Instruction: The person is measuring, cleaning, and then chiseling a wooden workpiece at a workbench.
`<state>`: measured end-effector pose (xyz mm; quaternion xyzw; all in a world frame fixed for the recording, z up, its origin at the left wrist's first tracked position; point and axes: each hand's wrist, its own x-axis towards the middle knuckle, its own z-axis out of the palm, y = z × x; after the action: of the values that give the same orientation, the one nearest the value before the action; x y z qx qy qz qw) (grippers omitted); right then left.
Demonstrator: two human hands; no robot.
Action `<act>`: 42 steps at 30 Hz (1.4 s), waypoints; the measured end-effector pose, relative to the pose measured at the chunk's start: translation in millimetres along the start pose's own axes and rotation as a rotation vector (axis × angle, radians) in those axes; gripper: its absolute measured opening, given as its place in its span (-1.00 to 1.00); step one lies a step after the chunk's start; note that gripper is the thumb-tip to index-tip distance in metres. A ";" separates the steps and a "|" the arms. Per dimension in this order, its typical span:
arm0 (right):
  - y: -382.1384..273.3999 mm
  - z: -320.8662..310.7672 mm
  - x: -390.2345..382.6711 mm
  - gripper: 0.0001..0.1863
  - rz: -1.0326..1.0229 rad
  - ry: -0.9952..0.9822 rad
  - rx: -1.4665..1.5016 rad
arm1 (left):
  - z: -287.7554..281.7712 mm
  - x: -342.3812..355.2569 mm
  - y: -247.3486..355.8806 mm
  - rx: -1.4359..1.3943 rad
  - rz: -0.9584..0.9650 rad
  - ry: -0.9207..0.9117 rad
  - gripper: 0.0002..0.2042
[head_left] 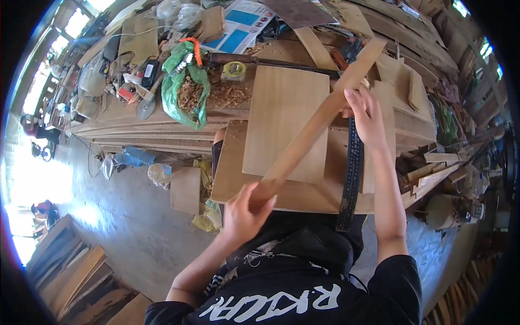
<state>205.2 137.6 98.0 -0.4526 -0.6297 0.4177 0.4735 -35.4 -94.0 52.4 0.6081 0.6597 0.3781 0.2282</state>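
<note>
A long narrow wooden strip (311, 130) slants across the work area, from near my body up to the far right. Its near end is gripped in my left hand (246, 212), fingers wrapped round it. Farther along, my right hand (365, 114) pinches the strip's right edge between thumb and fingers. Beneath the strip lies a flat rectangular wooden panel (284, 108) on a larger board (238, 189). A black ruler (351, 179) with pale markings runs below my right hand, its near end jutting past the board's edge. The board's surface under the strip is partly hidden.
A green plastic bag (184, 89) of wood shavings sits left of the panel, beside a yellow tape measure (234, 70). Behind lies a long tool with a wooden handle (233, 58). Planks and scraps (401, 27) crowd the far right. Plastic bottles (135, 156) rest at the lower left.
</note>
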 end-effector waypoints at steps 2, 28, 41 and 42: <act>-12.1 26.6 -7.9 -0.57 0.060 -0.068 0.469 | 11.4 22.1 22.3 -0.050 0.194 0.077 -0.53; 51.0 4.6 -40.7 -0.51 0.212 -0.086 -0.027 | -10.4 371.8 -57.1 1.116 0.507 -0.002 -0.67; 60.6 44.7 -67.9 -0.53 -0.320 -0.030 -0.694 | -42.1 110.3 -29.6 -0.619 -0.184 -0.328 -0.62; 60.3 45.9 -71.6 -0.53 -0.290 -0.030 -0.737 | -37.1 90.8 -29.5 -0.558 -0.164 -0.385 -0.63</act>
<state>181.1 78.5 15.5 -0.4925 -0.8016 0.0992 0.3241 -96.4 -13.0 66.5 0.5276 0.5224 0.4025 0.5354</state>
